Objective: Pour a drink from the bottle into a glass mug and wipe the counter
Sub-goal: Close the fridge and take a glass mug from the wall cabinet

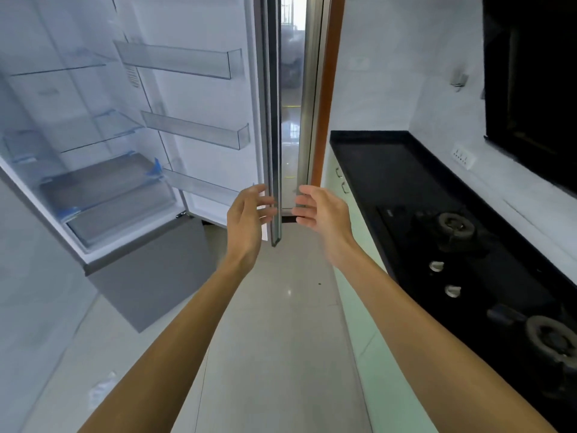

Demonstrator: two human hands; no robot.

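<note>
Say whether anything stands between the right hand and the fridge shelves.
Yes: the open fridge door, seen edge-on, stands between the right hand and the shelves; the left hand is on the shelves' side.

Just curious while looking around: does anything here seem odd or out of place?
The open fridge looks bare: no food or drink shows on its shelves or door bins, and blue tape strips cling to its drawers, like leftover packing. Nothing looks spilled or broken.

Glossy black counter [390,170]; seemingly clear plastic fridge shelves [187,62].
</note>
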